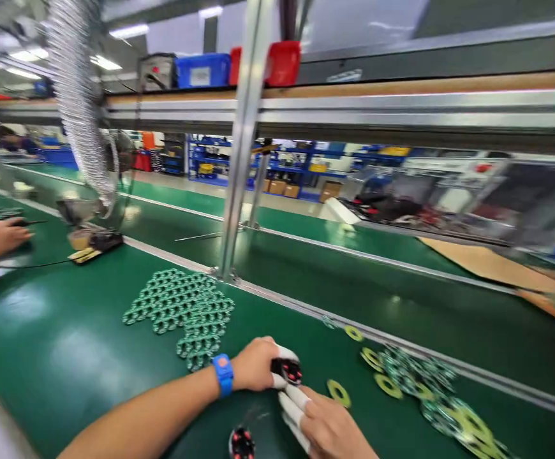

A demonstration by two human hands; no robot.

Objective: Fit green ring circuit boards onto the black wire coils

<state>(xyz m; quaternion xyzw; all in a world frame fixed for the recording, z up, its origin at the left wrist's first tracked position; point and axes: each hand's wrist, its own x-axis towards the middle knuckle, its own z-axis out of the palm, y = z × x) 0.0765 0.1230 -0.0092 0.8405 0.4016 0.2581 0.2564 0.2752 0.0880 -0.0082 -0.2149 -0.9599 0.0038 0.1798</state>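
Note:
My left hand point(257, 364), with a blue band on its wrist and white covers on the fingertips, is closed on a small black part with red spots point(288, 371). The fingers of my right hand point(318, 417), also in white covers, are together and touch the lower side of that same part. A second black-and-red part point(242, 442) lies on the green table at the bottom edge. Yellow-green rings point(339, 393) lie to the right of my hands. Farther right is a loose pile of green-and-white rings point(402, 370) mixed with yellow-green ones.
Joined green rings point(184, 309) lie flat at the left of centre. A metal post point(242, 146) stands behind my hands. At the left are a flexible duct point(79, 95), a yellow sponge point(85, 255) and another person's hand point(4, 238). A metal rail point(296, 306) crosses behind.

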